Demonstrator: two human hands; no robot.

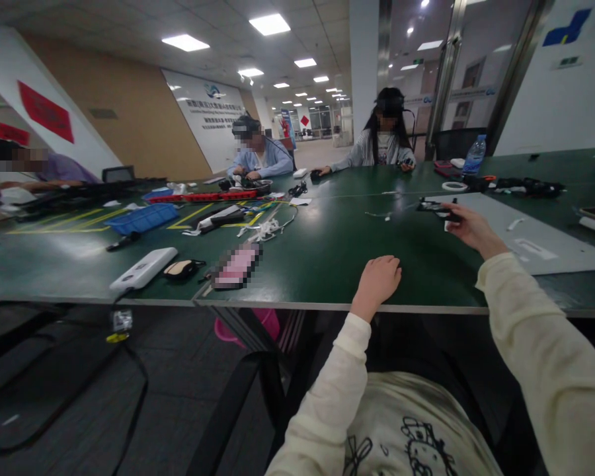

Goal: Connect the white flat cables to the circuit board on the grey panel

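Observation:
My right hand [469, 228] is raised over the left edge of a light grey board [540, 254]. Its thumb and fingers pinch a small black part [435, 205], whose exact kind I cannot make out. Left of this part, a thin pale strand [377, 214] and a tiny white bit [387, 219] lie on the green table [322, 264]. Near the table's front edge rests my left hand [378, 281], loosely closed with its knuckles up; nothing shows in it.
To the left are a pink-screened phone [237, 266], a black mouse-shaped item [183, 268], a white power strip [145, 268], tangled white cords [265, 230] and a blue tray [143, 218]. A water bottle [475, 156] stands back right. Several people sit around the table.

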